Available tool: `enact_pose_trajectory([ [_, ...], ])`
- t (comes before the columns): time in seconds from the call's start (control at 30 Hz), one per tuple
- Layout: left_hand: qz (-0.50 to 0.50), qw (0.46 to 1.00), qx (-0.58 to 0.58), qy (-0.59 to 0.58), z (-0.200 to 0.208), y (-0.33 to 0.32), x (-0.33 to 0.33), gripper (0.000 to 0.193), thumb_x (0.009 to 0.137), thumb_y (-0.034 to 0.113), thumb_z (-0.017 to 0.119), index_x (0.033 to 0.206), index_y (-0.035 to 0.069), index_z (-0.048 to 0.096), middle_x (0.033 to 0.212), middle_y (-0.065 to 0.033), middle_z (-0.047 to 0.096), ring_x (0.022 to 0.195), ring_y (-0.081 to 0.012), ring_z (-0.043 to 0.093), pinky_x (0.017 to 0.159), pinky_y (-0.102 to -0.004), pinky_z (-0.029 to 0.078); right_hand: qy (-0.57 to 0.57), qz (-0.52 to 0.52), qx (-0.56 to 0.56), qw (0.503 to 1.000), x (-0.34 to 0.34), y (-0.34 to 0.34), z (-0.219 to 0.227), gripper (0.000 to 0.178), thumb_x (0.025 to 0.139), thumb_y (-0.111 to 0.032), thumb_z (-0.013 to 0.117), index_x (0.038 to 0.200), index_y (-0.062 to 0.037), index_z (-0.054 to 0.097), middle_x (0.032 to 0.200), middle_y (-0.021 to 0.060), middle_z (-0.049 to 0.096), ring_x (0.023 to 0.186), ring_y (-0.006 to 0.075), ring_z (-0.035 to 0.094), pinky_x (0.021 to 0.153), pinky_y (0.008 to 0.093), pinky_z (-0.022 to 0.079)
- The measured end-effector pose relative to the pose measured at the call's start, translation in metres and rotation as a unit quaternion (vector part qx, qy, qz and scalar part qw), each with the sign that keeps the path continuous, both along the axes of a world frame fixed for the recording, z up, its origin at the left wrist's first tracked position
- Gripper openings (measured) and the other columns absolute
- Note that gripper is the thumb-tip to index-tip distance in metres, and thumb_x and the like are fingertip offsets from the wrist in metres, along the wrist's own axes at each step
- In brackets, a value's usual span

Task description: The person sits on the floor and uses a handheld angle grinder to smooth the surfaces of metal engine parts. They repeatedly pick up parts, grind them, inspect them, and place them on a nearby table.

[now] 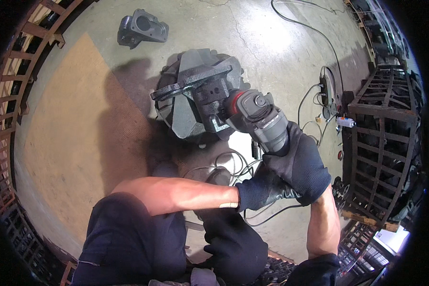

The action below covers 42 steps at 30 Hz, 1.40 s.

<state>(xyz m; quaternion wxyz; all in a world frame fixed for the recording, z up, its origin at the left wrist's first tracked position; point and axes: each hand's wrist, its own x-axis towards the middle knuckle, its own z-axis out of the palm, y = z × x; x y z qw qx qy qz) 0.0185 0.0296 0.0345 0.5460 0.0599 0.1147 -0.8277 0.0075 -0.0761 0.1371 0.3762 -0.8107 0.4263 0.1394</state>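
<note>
Head view: both gloved hands (281, 176) grip an angle grinder (257, 117) against a dark casting (195, 90).

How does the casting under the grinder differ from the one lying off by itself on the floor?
The worked casting sits on a dark stand with the angle grinder against it; the spare casting lies alone on the bare concrete floor, untouched. The worked one looks larger. Both are dark grey metal.

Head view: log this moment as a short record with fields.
Tool: angle grinder, its head against a dark metal casting
Right hand: gloved, wrapped around the grinder body
Left hand: gloved, beneath the right hand at the grinder's rear
Floor: concrete, second casting lying apart, cables trailing
Right side: metal crate
</note>
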Motion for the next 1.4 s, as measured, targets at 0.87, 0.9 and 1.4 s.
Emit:
enact_pose_trajectory([
  [0.87,0.082,0.967,-0.162,-0.180,-0.026,-0.006,-0.008,0.046,0.106,0.018,0.041,0.146,0.000,0.026,0.143,-0.0154,0.044,0.135,-0.0241,0.046,0.117,-0.0365,0.039,-0.006,0.023,0.011,1.000,0.006,-0.012,-0.007,0.056,0.070,-0.024,0.075,0.112,0.0075,0.058,0.087,0.0245,0.070,0.083,0.0368,0.071,0.076,0.0394,0.055],
  [0.9,0.061,0.961,-0.174,-0.205,-0.018,-0.008,0.000,0.047,0.106,0.017,0.042,0.146,0.000,0.025,0.144,-0.0155,0.044,0.134,-0.0242,0.047,0.117,-0.0367,0.039,-0.004,0.020,0.006,1.000,0.006,-0.013,-0.006,0.056,0.070,-0.024,0.075,0.112,0.0077,0.058,0.087,0.0245,0.070,0.083,0.0369,0.071,0.075,0.0396,0.055],
  [1.4,0.059,0.974,-0.094,-0.197,-0.005,-0.005,-0.004,0.037,0.100,0.001,0.047,0.136,-0.004,0.039,0.138,-0.0133,0.049,0.129,-0.0212,0.051,0.109,-0.0342,0.048,-0.003,0.036,-0.010,0.999,-0.004,-0.009,-0.008,0.054,0.069,-0.022,0.075,0.112,0.0061,0.060,0.086,0.0248,0.070,0.082,0.0360,0.072,0.074,0.0395,0.055],
])
